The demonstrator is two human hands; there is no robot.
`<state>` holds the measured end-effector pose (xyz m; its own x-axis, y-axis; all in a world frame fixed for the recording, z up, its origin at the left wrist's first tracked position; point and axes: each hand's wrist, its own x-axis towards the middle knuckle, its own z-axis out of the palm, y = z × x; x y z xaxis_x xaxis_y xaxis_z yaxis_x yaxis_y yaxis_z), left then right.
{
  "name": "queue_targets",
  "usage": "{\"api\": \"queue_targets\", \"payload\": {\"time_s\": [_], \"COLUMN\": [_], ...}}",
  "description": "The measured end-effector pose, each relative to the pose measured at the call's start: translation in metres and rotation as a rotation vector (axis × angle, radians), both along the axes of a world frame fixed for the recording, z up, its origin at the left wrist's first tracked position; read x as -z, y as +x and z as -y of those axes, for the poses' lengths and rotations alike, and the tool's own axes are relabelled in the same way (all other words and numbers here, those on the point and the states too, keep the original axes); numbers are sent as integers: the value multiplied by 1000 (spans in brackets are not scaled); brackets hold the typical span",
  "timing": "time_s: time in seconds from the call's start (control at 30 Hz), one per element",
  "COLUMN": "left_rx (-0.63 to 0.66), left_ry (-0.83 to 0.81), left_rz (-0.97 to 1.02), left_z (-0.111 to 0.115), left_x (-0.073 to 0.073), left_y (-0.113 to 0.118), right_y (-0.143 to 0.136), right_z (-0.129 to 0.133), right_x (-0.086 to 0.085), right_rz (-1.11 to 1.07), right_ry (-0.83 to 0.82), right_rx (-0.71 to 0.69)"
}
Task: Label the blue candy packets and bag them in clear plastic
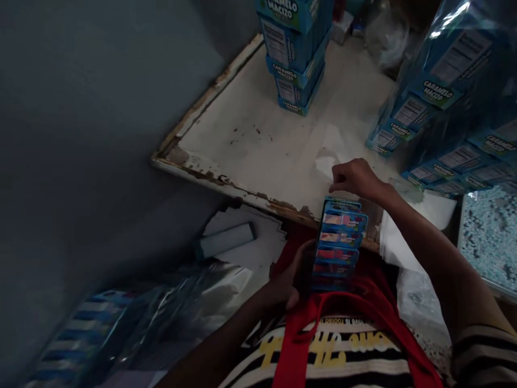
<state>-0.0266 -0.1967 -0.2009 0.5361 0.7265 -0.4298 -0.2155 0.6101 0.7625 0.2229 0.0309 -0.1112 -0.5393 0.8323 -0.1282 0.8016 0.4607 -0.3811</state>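
Observation:
Against my body stands a blue display box (337, 245) with several small blue packs showing in a row, their fronts pink and red. My left hand (297, 277) is closed around its left side, and the fingers are partly in shadow. Just above the box's far end is my right hand (355, 178), fingers curled in, over the near part of the table. Whether anything sits in those fingers is too dark to make out. A white scrap of paper (325, 164) lies close to the fingertips.
Stacks of blue boxes marked "Caramelo Macizo" (293, 59) stand on the worn white table (226, 140), with more wrapped boxes (438, 94) at right. White sheets (404, 242) hang over the near edge. A tray of pale blue bits (490, 231) is at far right. Plastic-wrapped packs (86, 334) lie lower left.

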Motion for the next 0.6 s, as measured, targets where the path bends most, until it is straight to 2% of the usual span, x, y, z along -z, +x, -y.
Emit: {"api": "queue_targets", "payload": {"time_s": [0.07, 0.1, 0.2, 0.27, 0.33, 0.43, 0.5, 0.6], "left_rx": [77, 83, -132, -243, -165, 96, 216, 278], "left_ry": [103, 196, 536, 839, 1060, 1216, 1272, 1344], "left_rz": [-138, -279, -670, -725, -712, -767, -834, -927], "left_z": [-26, -42, -97, -134, -169, -207, -218, -218], "left_x": [-18, -28, -59, -73, -80, -80, -78, -79], "left_y": [-18, -26, -30, -18, -2, 19, 25, 32], "right_y": [-2, -4, -11, -15, -17, -11, -2, 9], "right_z": [4, 6, 8, 9, 8, 8, 10, 13], "right_x": [3, 3, 0, -3, -5, -3, 1, 5], "right_rz": [-22, -36, -52, -32, 1, 23, -12, -74], "right_ry": [-18, -20, -22, -15, 14, 71, 105, 159], "right_rx": [-2, -6, -38, -77, -117, -138, -115, -48]}}
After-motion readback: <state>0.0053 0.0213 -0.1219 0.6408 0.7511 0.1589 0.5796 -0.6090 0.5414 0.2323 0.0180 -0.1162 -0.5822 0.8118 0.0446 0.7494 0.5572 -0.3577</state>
